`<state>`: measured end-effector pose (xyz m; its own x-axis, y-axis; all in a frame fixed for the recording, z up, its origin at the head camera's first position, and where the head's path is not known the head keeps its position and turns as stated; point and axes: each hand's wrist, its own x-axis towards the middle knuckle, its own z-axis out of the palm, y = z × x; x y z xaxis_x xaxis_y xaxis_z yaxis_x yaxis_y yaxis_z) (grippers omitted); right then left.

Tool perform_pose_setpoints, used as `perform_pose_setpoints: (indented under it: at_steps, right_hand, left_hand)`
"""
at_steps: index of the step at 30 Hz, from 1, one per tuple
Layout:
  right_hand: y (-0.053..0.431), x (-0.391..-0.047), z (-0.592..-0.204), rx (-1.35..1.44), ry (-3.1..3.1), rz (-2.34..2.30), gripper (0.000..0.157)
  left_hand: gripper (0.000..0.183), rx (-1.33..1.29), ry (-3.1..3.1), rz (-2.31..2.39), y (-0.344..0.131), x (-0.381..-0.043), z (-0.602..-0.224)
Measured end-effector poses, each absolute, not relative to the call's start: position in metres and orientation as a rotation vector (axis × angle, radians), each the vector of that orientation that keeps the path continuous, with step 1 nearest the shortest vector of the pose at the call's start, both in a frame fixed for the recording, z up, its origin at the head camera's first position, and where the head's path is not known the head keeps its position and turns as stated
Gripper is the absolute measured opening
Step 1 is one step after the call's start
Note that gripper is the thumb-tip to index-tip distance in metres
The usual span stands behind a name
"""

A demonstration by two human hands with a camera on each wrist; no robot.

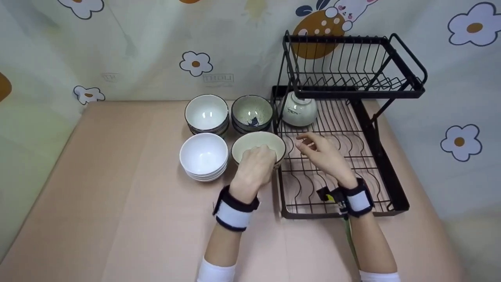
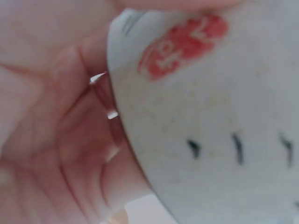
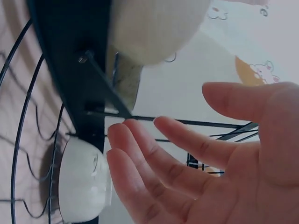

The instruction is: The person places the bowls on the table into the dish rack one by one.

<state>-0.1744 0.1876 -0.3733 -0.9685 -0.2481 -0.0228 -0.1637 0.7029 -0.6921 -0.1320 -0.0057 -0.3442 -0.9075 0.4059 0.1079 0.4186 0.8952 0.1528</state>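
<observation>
My left hand (image 1: pixel 256 166) grips a cream bowl (image 1: pixel 242 145) with a dark rim, its fingers over the near edge and inside. Close up in the left wrist view, the bowl's pale wall (image 2: pixel 210 102) carries a red stamp and short black marks, with the palm beside its rim. To the right, my right hand (image 1: pixel 323 156) hovers over the black dish rack (image 1: pixel 285 215), holding nothing, its fingers loosely bent. Farther back on the rack's lower tier, a pale green bowl (image 1: pixel 299 111) rests upside down; the right wrist view also shows this bowl (image 3: pixel 81 182).
Left of the rack stand a stack of white bowls (image 1: pixel 203 154), a dark-sided stack with white insides (image 1: pixel 206 112) and a stack of greenish bowls (image 1: pixel 252 111). The rack's raised upper tier (image 1: pixel 356 94) overhangs its back part. A patterned cloth (image 1: pixel 148 51) hangs behind.
</observation>
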Motion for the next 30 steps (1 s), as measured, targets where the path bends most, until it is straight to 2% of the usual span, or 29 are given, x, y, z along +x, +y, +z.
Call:
perform_pose_setpoints:
  at_steps: [16,24,30]
  right_hand:
    - [0.195,-0.169,-0.361,-0.179,2.627,-1.340,0.056]
    - [0.203,-0.172,-0.360,-0.062,2.315,-1.608,0.055]
    - [0.204,-0.175,-0.360,-0.036,2.115,-1.790,0.062]
  left_hand:
    - [0.015,-0.898,-2.678,-0.005,0.010,-0.133,-0.346]
    - [0.016,-1.021,-2.609,0.091,0.024,-0.138,-0.355]
    - [0.017,-1.053,-2.631,0.043,0.026,-0.143,-0.358]
